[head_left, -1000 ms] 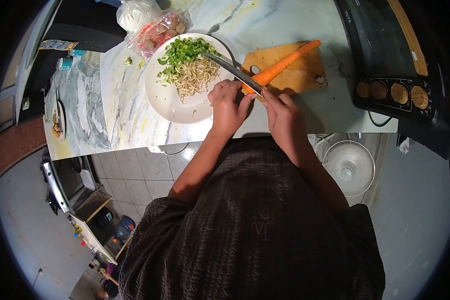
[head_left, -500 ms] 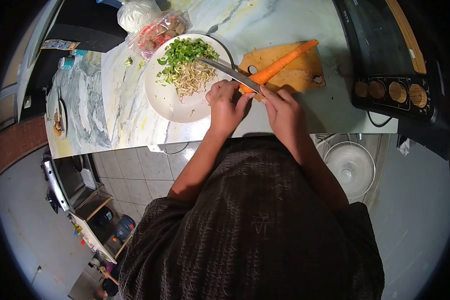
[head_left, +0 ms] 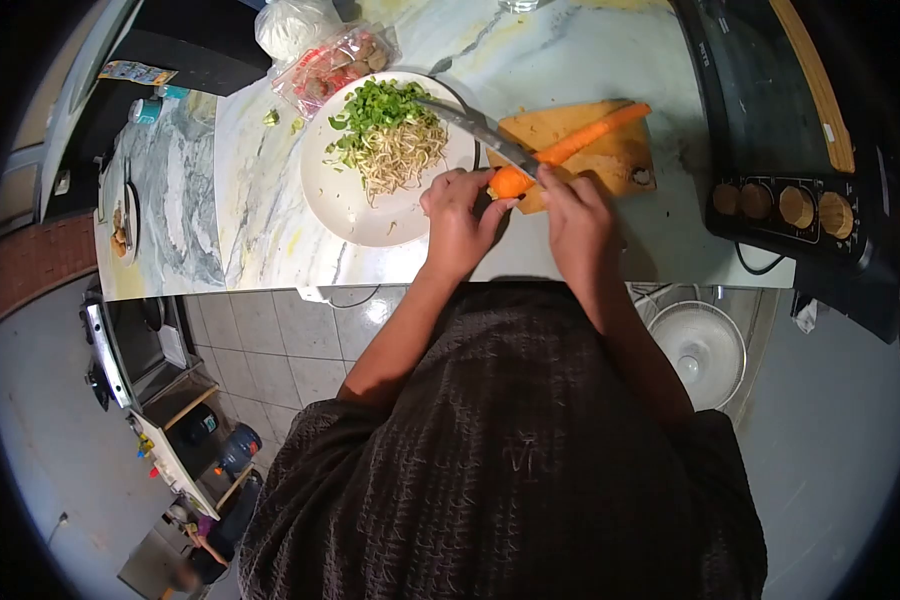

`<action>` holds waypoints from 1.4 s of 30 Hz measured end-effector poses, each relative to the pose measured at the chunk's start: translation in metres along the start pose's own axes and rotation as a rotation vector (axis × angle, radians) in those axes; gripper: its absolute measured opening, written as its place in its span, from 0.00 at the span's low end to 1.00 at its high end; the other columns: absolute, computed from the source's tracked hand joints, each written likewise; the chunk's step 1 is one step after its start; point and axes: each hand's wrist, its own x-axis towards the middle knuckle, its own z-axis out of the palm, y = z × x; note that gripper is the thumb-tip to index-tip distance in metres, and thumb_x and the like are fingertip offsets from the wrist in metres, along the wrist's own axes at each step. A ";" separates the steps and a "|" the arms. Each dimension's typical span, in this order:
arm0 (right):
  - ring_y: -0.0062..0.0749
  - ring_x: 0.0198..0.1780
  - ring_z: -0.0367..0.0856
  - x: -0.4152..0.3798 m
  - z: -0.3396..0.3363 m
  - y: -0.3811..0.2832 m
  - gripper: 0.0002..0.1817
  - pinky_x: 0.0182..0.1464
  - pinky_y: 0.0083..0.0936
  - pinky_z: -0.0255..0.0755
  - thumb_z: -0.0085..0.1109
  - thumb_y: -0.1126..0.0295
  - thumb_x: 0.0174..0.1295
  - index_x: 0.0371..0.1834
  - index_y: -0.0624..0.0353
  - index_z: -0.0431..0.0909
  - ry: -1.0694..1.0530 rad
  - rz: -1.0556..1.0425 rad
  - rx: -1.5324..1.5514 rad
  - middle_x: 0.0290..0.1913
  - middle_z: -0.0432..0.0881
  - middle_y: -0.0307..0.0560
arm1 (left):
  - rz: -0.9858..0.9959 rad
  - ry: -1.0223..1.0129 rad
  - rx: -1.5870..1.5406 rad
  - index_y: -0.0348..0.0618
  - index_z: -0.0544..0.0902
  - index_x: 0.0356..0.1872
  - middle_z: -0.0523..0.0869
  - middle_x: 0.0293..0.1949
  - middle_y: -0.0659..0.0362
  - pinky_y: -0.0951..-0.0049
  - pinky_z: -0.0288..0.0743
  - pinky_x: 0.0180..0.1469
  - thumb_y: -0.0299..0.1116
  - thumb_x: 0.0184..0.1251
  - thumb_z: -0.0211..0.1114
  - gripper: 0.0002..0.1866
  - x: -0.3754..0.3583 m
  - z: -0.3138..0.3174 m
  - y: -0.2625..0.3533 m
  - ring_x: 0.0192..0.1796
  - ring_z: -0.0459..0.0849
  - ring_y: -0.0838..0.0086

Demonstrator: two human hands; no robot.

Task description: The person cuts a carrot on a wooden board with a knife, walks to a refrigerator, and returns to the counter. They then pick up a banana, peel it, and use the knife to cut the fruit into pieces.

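My left hand (head_left: pixel 460 220) pinches the thick end of an orange carrot (head_left: pixel 590 134), which lies slanted over a wooden cutting board (head_left: pixel 625 165). In my right hand (head_left: pixel 578 215) is a knife (head_left: pixel 485 135), its dark blade crossing the carrot and pointing up and left over the plate's edge. The knife's handle is hidden by my fingers. Left of the board, a white plate (head_left: pixel 345 215) bears chopped greens (head_left: pixel 385 103) and bean sprouts (head_left: pixel 398 158).
Behind the plate are a clear packet of brownish pieces (head_left: pixel 338 68) and a white bag (head_left: pixel 295 28). A black appliance with wooden knobs (head_left: pixel 797 208) stands at right. Below the counter sits a round basket (head_left: pixel 698 350). A person (head_left: pixel 205 560) is at the far lower left.
The knife has moved slightly right and down along the carrot, baring a cut-looking face near my left hand. The view has shifted slightly.
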 end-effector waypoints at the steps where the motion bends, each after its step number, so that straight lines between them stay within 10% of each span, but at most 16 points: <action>1: 0.46 0.34 0.82 0.004 -0.004 0.003 0.16 0.35 0.38 0.75 0.65 0.72 0.61 0.53 0.55 0.85 0.003 -0.009 0.001 0.32 0.78 0.48 | 0.002 0.009 0.002 0.42 0.84 0.48 0.85 0.38 0.58 0.61 0.60 0.54 0.40 0.55 0.78 0.21 0.001 -0.001 0.001 0.49 0.77 0.61; 13: 0.40 0.45 0.84 0.011 -0.030 0.030 0.15 0.49 0.32 0.78 0.57 0.71 0.68 0.57 0.58 0.82 -0.013 0.099 0.083 0.42 0.84 0.45 | -0.001 -0.064 0.158 0.47 0.86 0.48 0.86 0.41 0.60 0.60 0.59 0.55 0.44 0.61 0.71 0.18 0.021 -0.010 0.027 0.50 0.77 0.63; 42: 0.42 0.42 0.85 0.017 -0.040 0.053 0.16 0.43 0.32 0.79 0.60 0.73 0.67 0.57 0.56 0.83 0.007 0.140 0.222 0.42 0.85 0.47 | 0.091 -0.256 0.454 0.45 0.84 0.39 0.87 0.38 0.58 0.59 0.65 0.52 0.32 0.67 0.62 0.05 0.044 -0.008 0.025 0.44 0.84 0.62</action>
